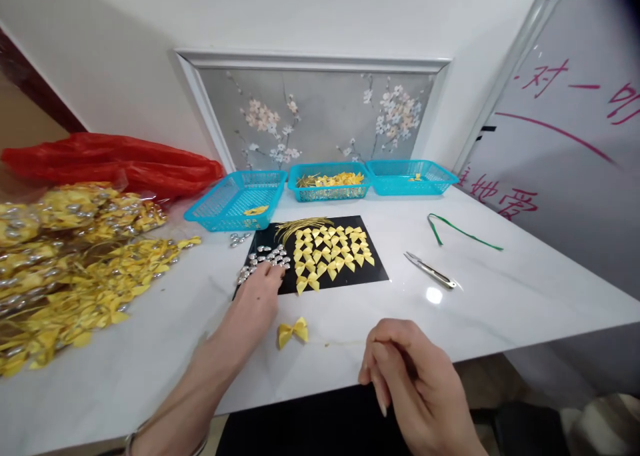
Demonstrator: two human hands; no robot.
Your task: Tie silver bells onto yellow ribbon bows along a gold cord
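My left hand (257, 293) reaches over the near right edge of a pile of silver beads (273, 256) on a black board (350, 277). Its fingers are curled down and together; what lies between the tips is hidden. My right hand (413, 376) is closed above the table's front edge, thumb against the fingers. A thin pale gold thread (340, 343) runs from its fingertips to a loose yellow ribbon bow (293, 333) on the table. Rows of yellow bows (330, 251) and a bundle of gold stems (303, 227) lie on the board.
Three blue baskets (230, 199) stand along the wall, with yellow pieces inside. Bagged yellow flower strands (100, 269) and a red bag (110, 163) cover the left side. Thread snips (430, 271) and a green ribbon (463, 229) lie at right.
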